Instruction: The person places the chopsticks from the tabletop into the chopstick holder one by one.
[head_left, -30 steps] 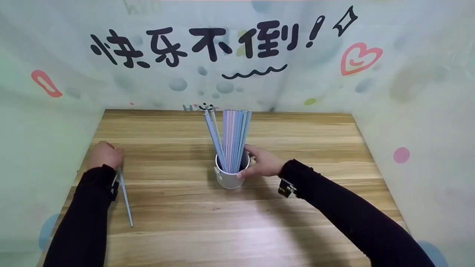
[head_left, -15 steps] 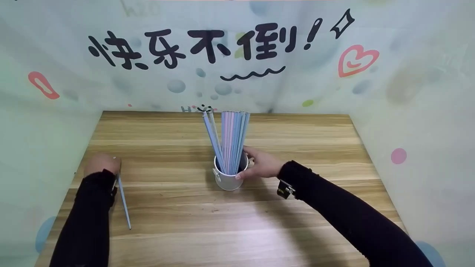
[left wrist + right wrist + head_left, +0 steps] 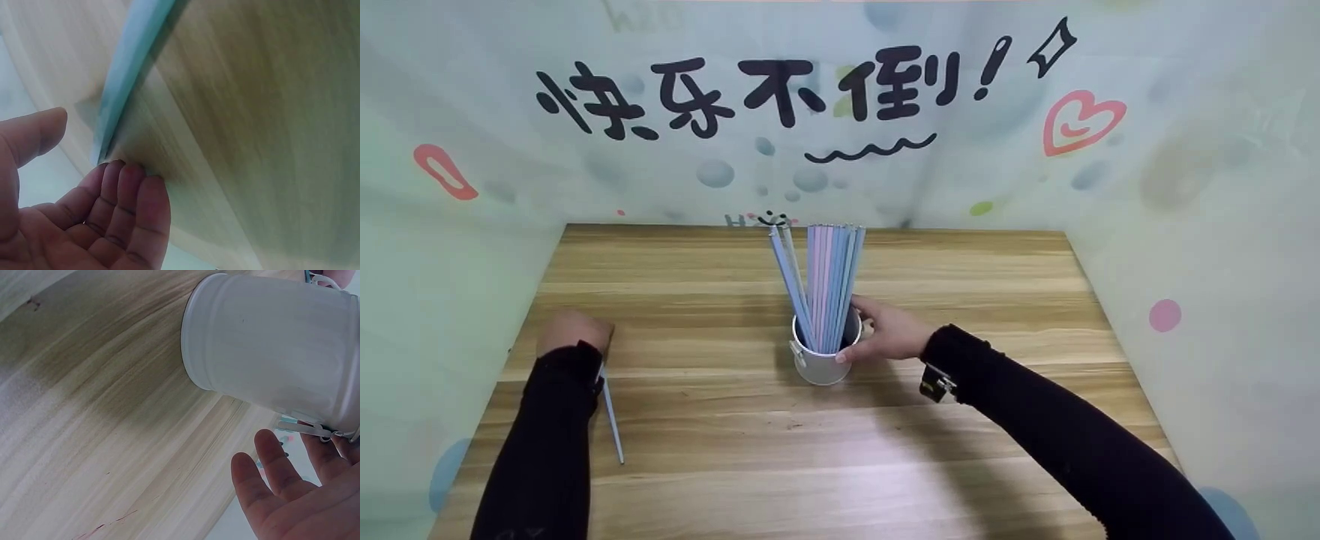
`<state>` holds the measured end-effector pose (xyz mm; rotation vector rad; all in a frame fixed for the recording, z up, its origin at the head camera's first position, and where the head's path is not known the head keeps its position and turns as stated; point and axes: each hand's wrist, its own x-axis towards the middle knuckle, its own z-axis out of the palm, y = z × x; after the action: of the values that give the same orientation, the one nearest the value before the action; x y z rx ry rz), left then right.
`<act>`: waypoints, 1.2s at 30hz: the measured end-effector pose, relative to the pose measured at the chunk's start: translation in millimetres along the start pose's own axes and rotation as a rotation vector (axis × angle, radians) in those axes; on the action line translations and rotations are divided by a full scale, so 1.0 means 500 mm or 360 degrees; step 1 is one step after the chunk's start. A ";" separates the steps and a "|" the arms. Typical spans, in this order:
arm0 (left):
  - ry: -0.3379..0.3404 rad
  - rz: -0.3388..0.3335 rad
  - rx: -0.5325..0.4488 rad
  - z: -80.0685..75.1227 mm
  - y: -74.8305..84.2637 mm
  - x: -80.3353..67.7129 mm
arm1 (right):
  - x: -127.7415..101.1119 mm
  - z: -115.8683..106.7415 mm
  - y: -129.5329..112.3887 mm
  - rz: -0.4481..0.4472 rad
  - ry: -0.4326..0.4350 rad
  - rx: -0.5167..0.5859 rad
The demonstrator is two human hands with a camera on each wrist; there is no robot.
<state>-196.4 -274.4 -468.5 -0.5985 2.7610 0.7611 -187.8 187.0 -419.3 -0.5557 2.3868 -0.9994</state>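
Blue chopstick (image 3: 612,416) half-hidden by left hand (image 3: 571,331)

Your head camera looked down and forward over the whole tabletop (image 3: 960,300); each wrist camera sat close above its palm, and the right one shared the white cup (image 3: 275,349) with it

Soft, even light; faint shadows fall beneath both forearms. Both wrist views are blurred close up, the head view's edges bowed.
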 end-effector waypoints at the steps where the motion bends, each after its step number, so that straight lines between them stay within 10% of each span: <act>1: 0.0006 0.0024 0.0010 0.000 0.001 -0.002 | 0.000 0.000 0.000 -0.0005 0.0000 0.0006; 21: -0.0051 0.0257 0.0285 0.006 0.007 -0.001 | -0.002 0.002 0.000 -0.0030 0.0026 -0.0035; 36: -0.0086 0.0210 0.0004 -0.007 0.038 0.008 | -0.002 0.001 0.000 0.0020 0.0013 -0.0025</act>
<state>-208.6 -262.4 -458.5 -0.3923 2.7726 0.7886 -186.9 187.4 -419.4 -0.5430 2.4041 -0.9801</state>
